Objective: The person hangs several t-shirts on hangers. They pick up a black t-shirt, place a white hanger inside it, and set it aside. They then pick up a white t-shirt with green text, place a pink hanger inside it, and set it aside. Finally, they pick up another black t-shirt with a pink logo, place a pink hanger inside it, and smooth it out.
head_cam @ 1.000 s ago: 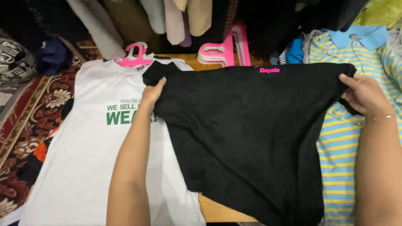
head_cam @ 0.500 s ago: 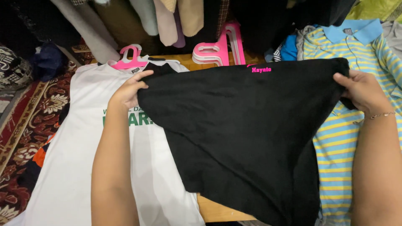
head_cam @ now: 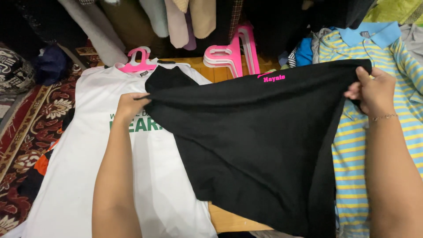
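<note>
A black T-shirt [head_cam: 255,145] with small pink lettering near its top edge is stretched between both hands above a wooden table. My left hand [head_cam: 130,105] grips its left edge, over a white T-shirt [head_cam: 88,176] with green print that lies flat. My right hand [head_cam: 372,90] pinches the black shirt's right corner, above a yellow and blue striped polo shirt [head_cam: 365,145]. The black cloth hangs down toward me and hides most of the table.
Pink plastic hangers [head_cam: 231,53] lie on the wooden table [head_cam: 229,218] at the back; another pink hanger [head_cam: 139,61] sits in the white shirt's neck. Hanging garments [head_cam: 176,20] line the back. A patterned red rug [head_cam: 26,132] is at the left.
My left hand has moved leftward over the white shirt, pulling the black shirt wider. My right hand held its corner and shifted only slightly.
</note>
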